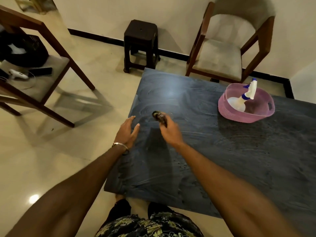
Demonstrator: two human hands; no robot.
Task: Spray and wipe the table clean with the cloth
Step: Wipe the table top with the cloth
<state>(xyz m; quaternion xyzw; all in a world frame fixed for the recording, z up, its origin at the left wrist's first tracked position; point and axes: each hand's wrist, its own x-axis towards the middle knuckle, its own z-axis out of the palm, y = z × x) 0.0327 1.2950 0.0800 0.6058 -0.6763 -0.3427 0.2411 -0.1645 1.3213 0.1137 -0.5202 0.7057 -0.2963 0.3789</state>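
A dark blue-grey table (213, 151) fills the right half of the view, its top streaked with wet swirl marks. My right hand (168, 130) is closed on a small dark bunched cloth (159, 117), held just above the table's left part. My left hand (127, 132) hovers at the table's left edge, fingers spread, holding nothing; a metal bangle circles its wrist. A white spray bottle (245, 98) with a blue trigger lies tilted inside a pink basket (227, 108) at the table's far right.
A dark stool (141, 45) stands against the wall behind the table. Beside it is a cushioned wooden chair (227, 48). Another wooden chair (42, 69) at the left holds a black bag, a phone and a white device. Glossy tiled floor (51, 159) lies left.
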